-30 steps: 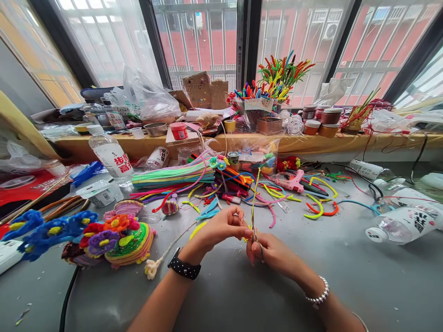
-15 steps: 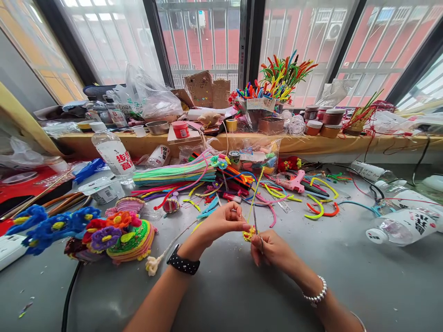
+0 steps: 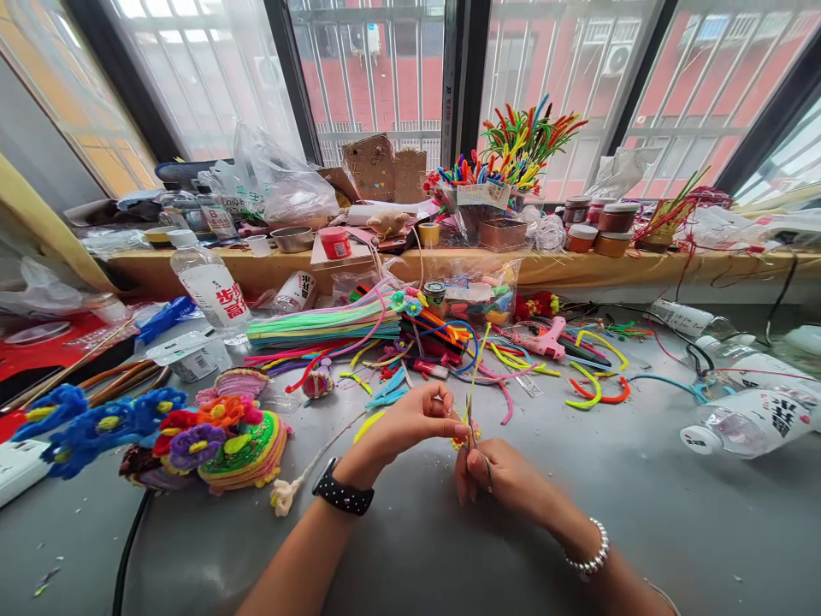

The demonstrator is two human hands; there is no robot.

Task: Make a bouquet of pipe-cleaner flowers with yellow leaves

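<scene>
My left hand, with a black dotted watch band on the wrist, pinches a small yellow and red fuzzy piece that its fingers and my right hand mostly cover. From it a thin yellow pipe cleaner rises up and slightly right. My right hand, wearing a beaded bracelet, is closed around scissors, whose blades point upward right beside the yellow stem. The fingertips of both hands nearly meet above the grey table.
Felt flowers lie at the left. Behind my hands are a bundle of pastel pipe cleaners, a pink glue gun and loose coloured pieces. Plastic bottles lie at the right; another bottle stands at the back left.
My right hand and the scissors have shifted slightly left and down, closer to my left fingertips. Less of the yellow and red piece shows now.
</scene>
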